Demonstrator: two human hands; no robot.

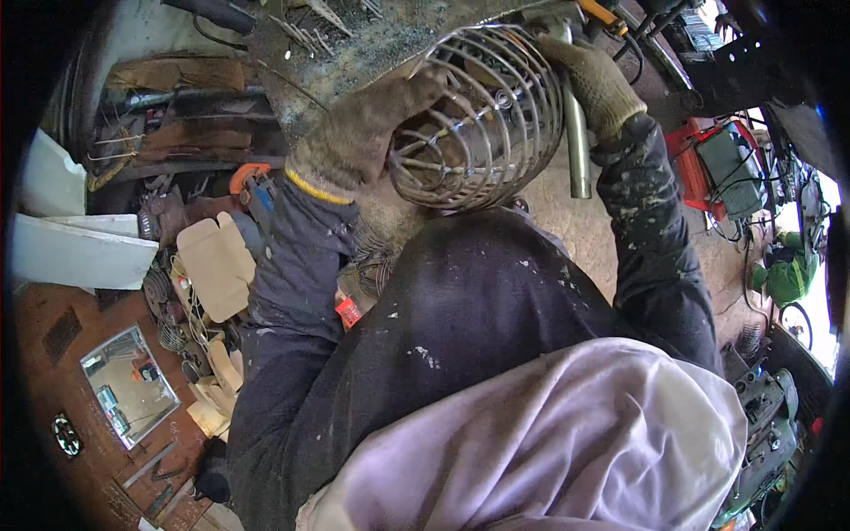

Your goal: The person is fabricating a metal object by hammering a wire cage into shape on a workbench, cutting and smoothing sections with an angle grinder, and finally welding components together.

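Note:
A rounded cage of welded steel rods (509, 111) is tilted above my lap, against the edge of the metal workbench (390, 53). My left hand (376, 119), in a dirty knit glove with a yellow cuff, grips the cage's left side, with its fingertips around the rods. On the cage's right side, my right hand (593, 80), in a similar glove, is closed around a straight steel tube (577, 146) that hangs down beside the rods. The tube's upper end is partly hidden by the glove, so I cannot tell whether it belongs to a tool.
Several loose metal rods (305, 35) lie on the bench top. An orange-handled tool (600, 12) is at the far right. Left are cardboard (215, 265), white panels (84, 252) and a framed mirror (130, 387). A red and grey machine (722, 164) with cables stands right; a green-clad person (788, 270) is beyond.

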